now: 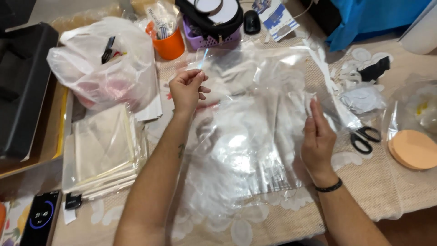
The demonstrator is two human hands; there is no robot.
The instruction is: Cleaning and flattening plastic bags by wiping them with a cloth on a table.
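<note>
Pinching a thin clear strip (202, 60) between thumb and fingertips, the left hand (185, 89) is closed at the upper left corner of a large clear plastic bag (248, 132), which lies flat and glossy on the desk (387, 191) between both hands. The right hand (317, 139) is open, fingers straight, edge-on against the bag's right side, the strip rising up and away from the left hand. Black-handled scissors (365, 138) lie just right.

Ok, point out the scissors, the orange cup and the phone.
scissors (365, 138), head view, on the black handle loops.
orange cup (170, 45), head view, on its front wall.
phone (41, 217), head view, on its lit screen.
</note>
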